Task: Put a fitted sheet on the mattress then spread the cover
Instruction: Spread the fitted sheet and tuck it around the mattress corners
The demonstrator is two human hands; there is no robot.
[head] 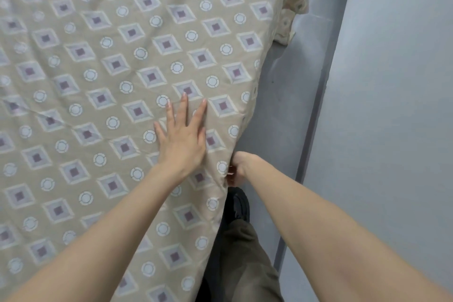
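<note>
A beige sheet (98, 81) printed with purple-centred diamonds and white circles covers the mattress top and fills most of the view. My left hand (182, 135) lies flat on it near the right edge, fingers straight and spread. My right hand (239, 167) is down at the side of the mattress, its fingers curled round the sheet's hanging edge and partly hidden behind the cloth.
A narrow grey floor strip (282, 105) runs between the bed and a pale grey wall (392, 105) on the right. More sheet cloth hangs loose at the far corner (291, 14). My own leg and dark shoe (239, 206) stand beside the bed.
</note>
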